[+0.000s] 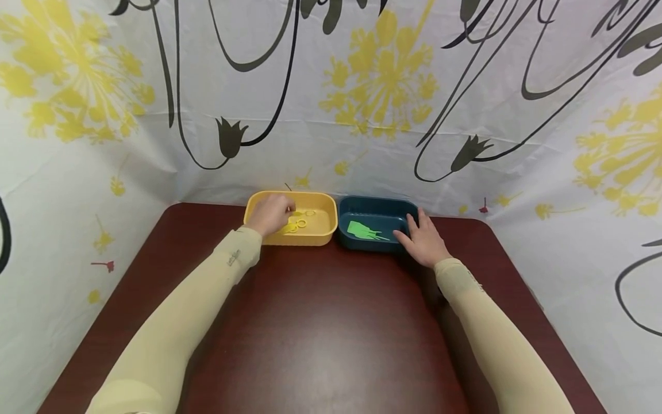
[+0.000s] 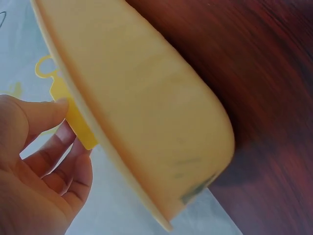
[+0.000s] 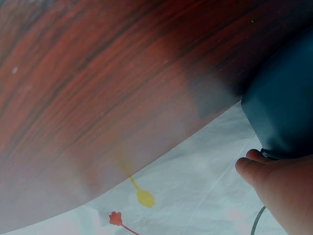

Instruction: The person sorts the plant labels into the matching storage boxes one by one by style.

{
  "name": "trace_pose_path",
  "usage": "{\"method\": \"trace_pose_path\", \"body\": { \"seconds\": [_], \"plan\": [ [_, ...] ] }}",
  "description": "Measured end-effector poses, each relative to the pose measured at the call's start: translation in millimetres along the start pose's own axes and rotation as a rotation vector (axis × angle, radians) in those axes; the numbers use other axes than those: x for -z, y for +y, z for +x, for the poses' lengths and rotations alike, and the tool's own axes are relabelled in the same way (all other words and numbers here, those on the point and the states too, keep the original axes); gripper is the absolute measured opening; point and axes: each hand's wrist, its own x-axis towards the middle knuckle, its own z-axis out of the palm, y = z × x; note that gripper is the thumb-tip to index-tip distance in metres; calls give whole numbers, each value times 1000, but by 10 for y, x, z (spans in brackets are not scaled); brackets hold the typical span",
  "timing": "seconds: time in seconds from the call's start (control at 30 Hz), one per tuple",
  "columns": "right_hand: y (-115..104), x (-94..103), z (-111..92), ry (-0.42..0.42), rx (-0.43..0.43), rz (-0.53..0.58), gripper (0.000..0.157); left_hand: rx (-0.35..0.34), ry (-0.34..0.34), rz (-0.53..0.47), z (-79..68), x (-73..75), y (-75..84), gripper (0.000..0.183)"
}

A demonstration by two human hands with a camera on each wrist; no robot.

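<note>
My left hand reaches over the left end of a yellow bin. In the left wrist view, its thumb and fingers pinch a flat yellow piece with a ring at one end, partly hidden behind the bin's rim. More yellow ringed pieces lie in that bin. My right hand is at the right end of a dark blue bin, fingers spread over its rim and holding nothing. Inside the dark blue bin lie flat green pieces, some with thin prongs.
The two bins stand side by side at the far edge of a dark red-brown wooden table. Behind and around it hangs a white curtain printed with yellow flowers and dark stems.
</note>
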Motion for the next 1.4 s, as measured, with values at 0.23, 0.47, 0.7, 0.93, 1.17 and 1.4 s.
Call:
{"method": "trace_pose_path", "body": {
  "seconds": [0.23,0.47,0.7,0.93,1.17,1.4],
  "plan": [
    [2,-4,7,5,1,4,95,0,-6,72,36,-64,-57,25],
    [8,-23,17,5,-2,-5,96,-6,-17,112,72,-117,-91,29],
    [25,-13,11,0,-3,-5,97,15,-14,111,112,-152,-121,37],
    [29,-19,20,-5,3,-6,97,45,-14,127,170,-188,-154,38],
    [20,-10,16,-4,3,-1,97,62,-47,170,185,-222,-185,40],
    [25,-11,3,-9,4,-7,97,66,-124,165,177,-256,-199,41]
  ]
}}
